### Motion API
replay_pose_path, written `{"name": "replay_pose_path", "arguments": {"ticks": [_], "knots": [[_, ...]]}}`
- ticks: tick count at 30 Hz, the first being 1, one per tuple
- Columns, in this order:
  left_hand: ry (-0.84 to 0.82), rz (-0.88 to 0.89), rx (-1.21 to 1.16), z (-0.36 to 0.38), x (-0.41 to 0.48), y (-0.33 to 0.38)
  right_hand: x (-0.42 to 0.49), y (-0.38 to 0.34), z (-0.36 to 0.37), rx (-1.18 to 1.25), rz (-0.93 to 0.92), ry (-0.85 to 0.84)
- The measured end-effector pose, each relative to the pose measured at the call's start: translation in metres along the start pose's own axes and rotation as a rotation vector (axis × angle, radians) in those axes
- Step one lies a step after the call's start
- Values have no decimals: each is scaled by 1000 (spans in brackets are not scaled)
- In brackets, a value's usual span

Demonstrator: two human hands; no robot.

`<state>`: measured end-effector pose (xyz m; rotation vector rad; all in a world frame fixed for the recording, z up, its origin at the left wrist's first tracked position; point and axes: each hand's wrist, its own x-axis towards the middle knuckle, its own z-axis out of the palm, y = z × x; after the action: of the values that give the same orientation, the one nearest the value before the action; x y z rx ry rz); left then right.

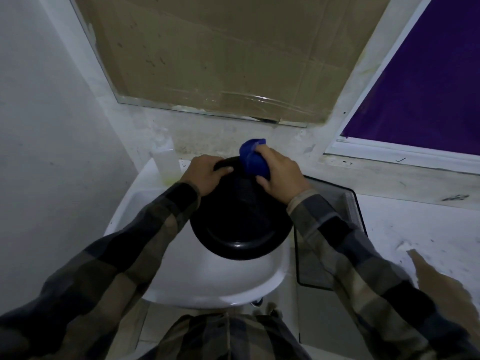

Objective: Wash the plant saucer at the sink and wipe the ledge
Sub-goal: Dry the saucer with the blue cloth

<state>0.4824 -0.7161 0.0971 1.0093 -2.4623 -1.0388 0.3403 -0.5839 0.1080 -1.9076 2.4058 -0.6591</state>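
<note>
A round black plant saucer (241,219) is held tilted over the white sink (197,279). My left hand (206,175) grips the saucer's far left rim, fingers curled over the edge. My right hand (281,175) holds a bunched blue cloth (253,158) against the saucer's far right rim. The tap is hidden behind the saucer and hands.
A clear bottle (166,162) with yellowish liquid stands on the sink's back left corner. A mirror covered with cardboard (223,55) hangs above. To the right lie a dark-edged mesh tray (337,203), a stained white ledge (415,229) and a purple window (426,81).
</note>
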Motion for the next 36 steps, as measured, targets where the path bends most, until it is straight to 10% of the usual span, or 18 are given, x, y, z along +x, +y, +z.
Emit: {"name": "replay_pose_path", "arguments": {"ticks": [10,14,19,29,36], "knots": [[500,-477,-718,26,-3,-25,-28,2,73,873,929,581],[454,-509,-692,43,-9,-25,-38,-1,98,1082,1161,605],[282,-390,-261,23,3,-43,-32,19,82,803,985,487],[-104,171,169,3,33,5,20,3,8,-5,47,-108],[48,107,19,1,32,-9,13,14,16,121,235,77]]}}
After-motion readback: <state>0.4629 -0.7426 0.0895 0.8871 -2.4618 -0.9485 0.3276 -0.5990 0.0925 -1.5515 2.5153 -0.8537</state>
